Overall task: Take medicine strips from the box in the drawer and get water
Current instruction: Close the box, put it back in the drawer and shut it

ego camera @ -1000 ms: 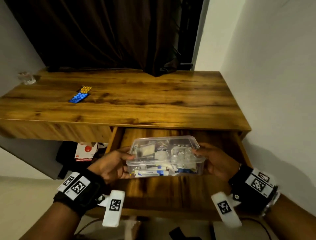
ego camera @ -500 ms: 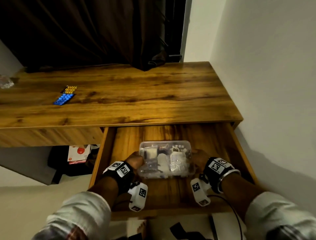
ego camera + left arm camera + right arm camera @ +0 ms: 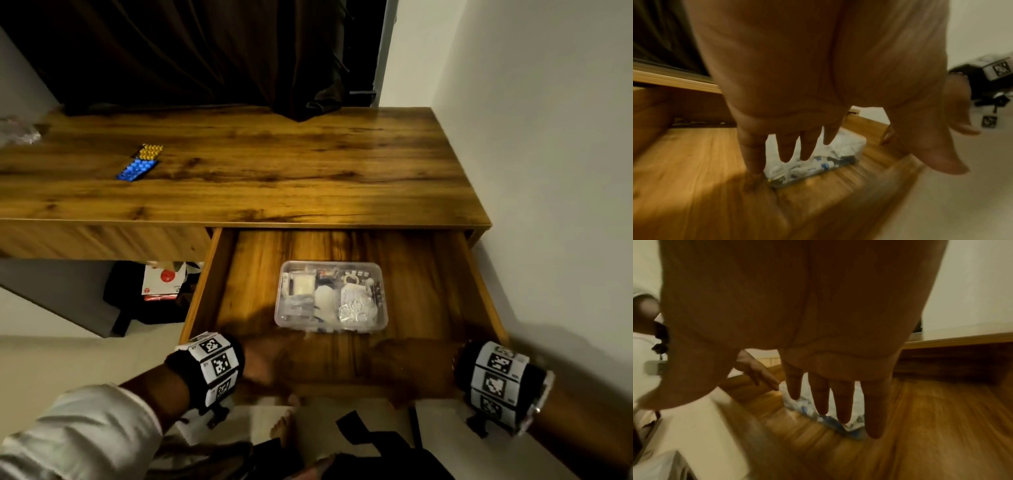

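Clear plastic box [image 3: 331,296] sits flat on the drawer [image 3: 428,281] floor, lid on, long axis running left-right, parallel to the drawer front. Rectangular with rounded corners; foil strips, white packets and small dark bits show through the lid. It lies just beyond the fingers of both hands, roughly midway between them, touched by neither.

Left hand [image 3: 265,359] is at the drawer's front left, right hand [image 3: 416,363] at the front right, both palm down over the front edge. The head view is too dark to show contact with the wood. In the left wrist view the fingers [image 3: 786,146] are straight, slightly spread and empty. The right wrist view shows the same: fingers [image 3: 840,402] extended, apart, gripping nothing.

Two pill strips, one blue [image 3: 136,170] and one yellow [image 3: 150,151], lie end to end on the worktop [image 3: 308,171], far beyond the left fingers, long axes angled away to the right.

Worktop and drawer are brown wood-grain laminate. Dark curtain [image 3: 205,51] behind, white wall [image 3: 548,137] on the right, pale floor [image 3: 68,359] below.
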